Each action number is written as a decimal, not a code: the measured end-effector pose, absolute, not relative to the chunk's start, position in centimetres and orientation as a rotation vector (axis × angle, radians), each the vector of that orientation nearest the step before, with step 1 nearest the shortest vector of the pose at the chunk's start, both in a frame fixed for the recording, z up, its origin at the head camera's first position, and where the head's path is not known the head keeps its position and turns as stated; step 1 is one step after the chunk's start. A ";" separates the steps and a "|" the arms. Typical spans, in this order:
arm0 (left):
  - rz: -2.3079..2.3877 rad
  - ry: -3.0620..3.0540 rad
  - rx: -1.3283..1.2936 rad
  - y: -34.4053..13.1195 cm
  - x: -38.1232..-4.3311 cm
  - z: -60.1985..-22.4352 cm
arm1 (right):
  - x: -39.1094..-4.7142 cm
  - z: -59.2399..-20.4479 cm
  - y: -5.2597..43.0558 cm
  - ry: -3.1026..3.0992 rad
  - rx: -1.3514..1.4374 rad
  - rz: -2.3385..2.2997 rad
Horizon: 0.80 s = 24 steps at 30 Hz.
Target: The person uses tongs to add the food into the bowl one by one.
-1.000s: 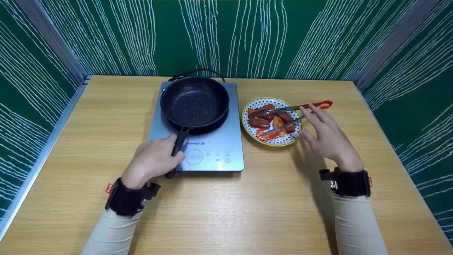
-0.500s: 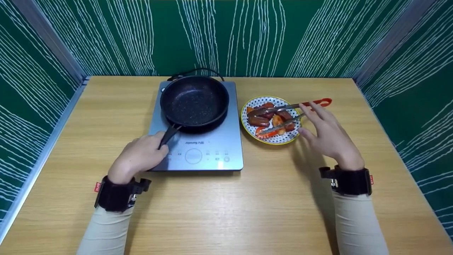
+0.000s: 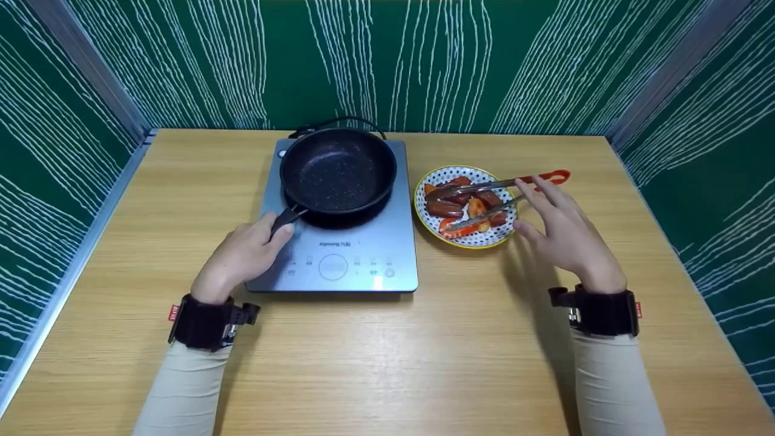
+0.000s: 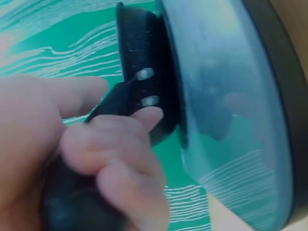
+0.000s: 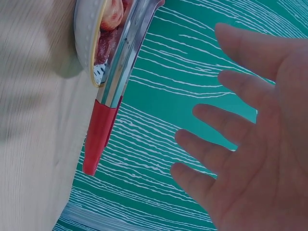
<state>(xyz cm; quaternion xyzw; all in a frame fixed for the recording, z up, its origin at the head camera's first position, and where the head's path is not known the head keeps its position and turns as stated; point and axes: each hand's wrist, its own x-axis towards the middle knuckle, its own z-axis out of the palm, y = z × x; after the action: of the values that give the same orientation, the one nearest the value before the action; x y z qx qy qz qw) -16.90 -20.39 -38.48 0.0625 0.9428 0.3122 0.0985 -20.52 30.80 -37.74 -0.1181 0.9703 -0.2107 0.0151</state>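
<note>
Left hand (image 3: 239, 257) at hob's near left part, fingers wrapped round handle (image 3: 284, 219) of black pan (image 3: 339, 172). Pan over far part of hob (image 3: 369, 242), bowl facing up, handle pointing toward hob's near left corner. Right of hob, just beside it: dotted plate (image 3: 463, 244) bearing reddish-brown food pieces (image 3: 445, 209). Tongs (image 3: 484, 187) lie across plate, red end pointing away from hob. Right hand (image 3: 569, 236) farther right of hob, grasping nothing, fingers spread near tongs' red end.
</note>
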 end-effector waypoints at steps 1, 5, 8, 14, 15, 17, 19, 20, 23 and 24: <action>0.915 2.808 0.182 -20.4 -17.0 -38.6 | -20.5 -37.7 30.8 3.019 -0.363 -0.654; 0.848 2.896 0.187 -20.7 -17.2 -39.0 | -20.7 -37.7 30.7 3.014 -0.359 -0.650; 0.788 2.960 0.200 -21.0 -17.3 -39.2 | -20.7 -37.7 30.6 3.010 -0.354 -0.654; 0.743 3.009 0.193 -21.2 -17.3 -39.4 | -20.8 -38.0 30.7 3.003 -0.345 -0.648; 0.742 3.012 0.192 -21.2 -17.3 -39.4 | -20.9 -38.1 30.7 3.002 -0.345 -0.646; 0.739 3.014 0.191 -21.2 -17.3 -39.3 | -21.0 -38.2 30.8 3.003 -0.346 -0.649; 0.735 3.016 0.185 -21.1 -17.3 -39.2 | -21.2 -38.3 30.9 2.996 -0.346 -0.656; 0.734 3.019 0.186 -21.1 -17.3 -39.2 | -21.3 -38.4 30.9 2.992 -0.344 -0.657; 0.729 3.028 0.200 -21.1 -17.3 -39.1 | -21.7 -38.5 31.2 2.982 -0.353 -0.643; 0.728 3.031 0.207 -21.1 -17.3 -39.1 | -21.9 -38.5 31.3 2.978 -0.356 -0.633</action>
<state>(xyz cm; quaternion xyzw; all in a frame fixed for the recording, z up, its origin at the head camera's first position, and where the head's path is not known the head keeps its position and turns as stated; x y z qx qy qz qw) -17.30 -21.05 -39.05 0.0663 0.9702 0.2331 0.0087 -21.93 31.28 -38.45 -0.1161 0.9708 -0.2065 0.0383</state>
